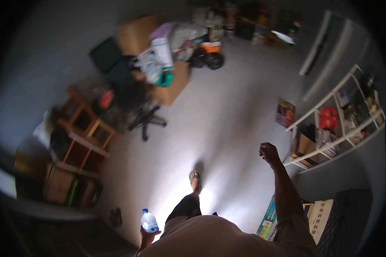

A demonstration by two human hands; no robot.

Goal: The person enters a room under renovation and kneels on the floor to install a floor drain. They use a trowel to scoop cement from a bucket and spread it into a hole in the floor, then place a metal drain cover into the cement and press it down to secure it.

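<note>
My left hand [148, 235], low at the bottom left of the head view, is closed round a clear plastic bottle [149, 222] with a blue cap, held upright. My right hand [269, 153] is raised at the right, fingers curled, with nothing visible in it, near a white shelving rack [309, 156]. My sandalled foot [194, 177] is out in front on the pale floor [227, 111].
Ahead left stand an office chair [146, 122], cardboard boxes [171, 90] piled with bags, and wooden frames [83, 120]. Black bags [214, 60] lie farther back. A doorway [317, 43] is back right; boards [319, 216] and a dark padded slab [347, 218] lean at lower right.
</note>
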